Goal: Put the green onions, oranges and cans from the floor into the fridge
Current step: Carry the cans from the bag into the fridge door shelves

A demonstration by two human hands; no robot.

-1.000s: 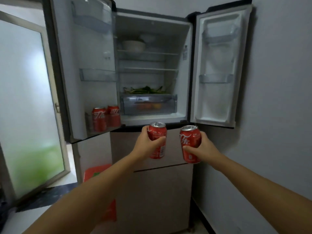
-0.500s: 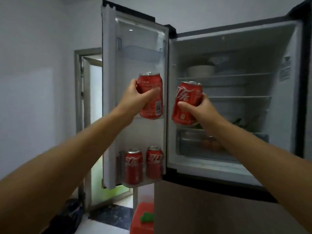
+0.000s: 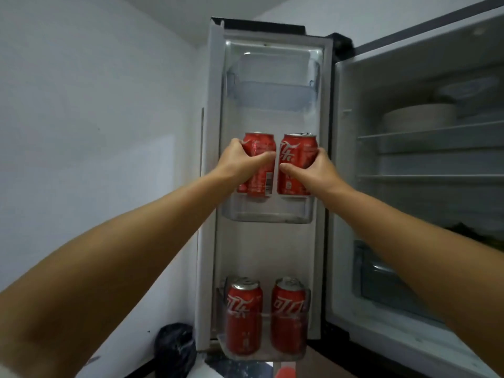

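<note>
Red cans [image 3: 259,165] moved into middle door shelf [image 3: 268,211].

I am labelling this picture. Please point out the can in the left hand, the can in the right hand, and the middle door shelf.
can in the left hand [image 3: 259,144], head view, upper red side
can in the right hand [image 3: 298,154], head view, white lettering
middle door shelf [image 3: 268,211], head view, clear front wall
</note>
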